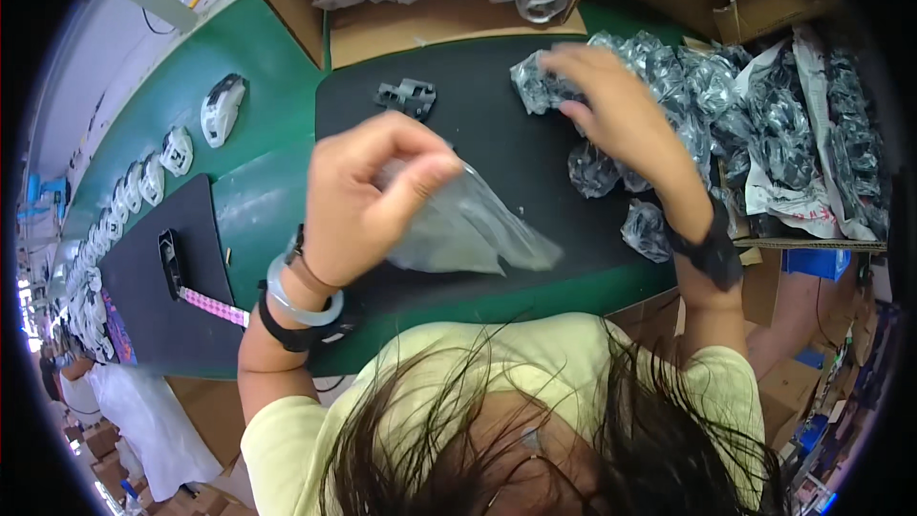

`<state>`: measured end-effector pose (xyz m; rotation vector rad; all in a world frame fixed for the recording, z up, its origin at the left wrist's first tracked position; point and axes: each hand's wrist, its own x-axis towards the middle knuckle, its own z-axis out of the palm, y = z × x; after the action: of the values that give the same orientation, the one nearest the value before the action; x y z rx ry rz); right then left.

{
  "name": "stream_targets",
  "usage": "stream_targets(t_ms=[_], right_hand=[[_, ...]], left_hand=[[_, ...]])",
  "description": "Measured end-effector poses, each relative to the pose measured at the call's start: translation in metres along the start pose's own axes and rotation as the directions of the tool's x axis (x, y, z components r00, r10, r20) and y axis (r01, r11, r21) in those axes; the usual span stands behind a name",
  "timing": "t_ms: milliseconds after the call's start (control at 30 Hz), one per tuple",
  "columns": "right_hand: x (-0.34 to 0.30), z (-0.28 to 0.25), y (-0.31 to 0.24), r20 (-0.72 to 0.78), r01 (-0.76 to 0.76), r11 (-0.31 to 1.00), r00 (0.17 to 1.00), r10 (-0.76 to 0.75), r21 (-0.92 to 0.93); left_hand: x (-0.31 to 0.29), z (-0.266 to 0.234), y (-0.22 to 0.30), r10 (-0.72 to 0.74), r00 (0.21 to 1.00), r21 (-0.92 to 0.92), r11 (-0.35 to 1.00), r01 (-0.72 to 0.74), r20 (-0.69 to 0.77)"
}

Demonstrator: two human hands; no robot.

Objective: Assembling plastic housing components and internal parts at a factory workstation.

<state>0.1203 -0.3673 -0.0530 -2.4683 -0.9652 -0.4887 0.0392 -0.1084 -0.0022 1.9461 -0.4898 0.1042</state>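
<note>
My left hand (358, 196) is closed, thumb against fingers, on a clear plastic bag (468, 220). The bag hangs limp and looks flat, above the black mat (478, 148). Farther right, my right hand (602, 86) is over a dark part in a clear bag (537, 84), at the left edge of a heap of bagged parts (659, 67). Its fingers and thumb are apart; whether they touch the bag is hard to tell. A bare black plastic part (408, 97) lies on the mat beyond my left hand.
An open carton (401, 43) with white bagged pieces stands at the far side. A carton (821, 241) of bagged dark parts stands at right. White-and-black parts (223, 110) line the green table (272, 191) at left, near a tape dispenser (172, 263) with pink tape.
</note>
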Motion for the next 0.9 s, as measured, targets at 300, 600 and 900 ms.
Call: stream_targets(t_ms=[300,600,900], right_hand=[[-0.005,-0.011,-0.051,0.128,-0.287,0.581,0.946,0.299,0.762],[-0.019,0.008,-0.055,0.127,-0.307,0.144,0.714,0.688,0.941],[-0.032,0.004,-0.068,0.112,-0.39,0.42,0.827,0.551,0.819]], left_hand=[[0.04,0.024,-0.036,-0.001,0.986,0.073,0.997,-0.011,0.166],[0.039,0.049,-0.025,-0.262,0.924,-0.345,0.871,0.351,0.28],[0.016,0.036,-0.016,-0.204,0.979,0.003,0.979,0.204,0.008]])
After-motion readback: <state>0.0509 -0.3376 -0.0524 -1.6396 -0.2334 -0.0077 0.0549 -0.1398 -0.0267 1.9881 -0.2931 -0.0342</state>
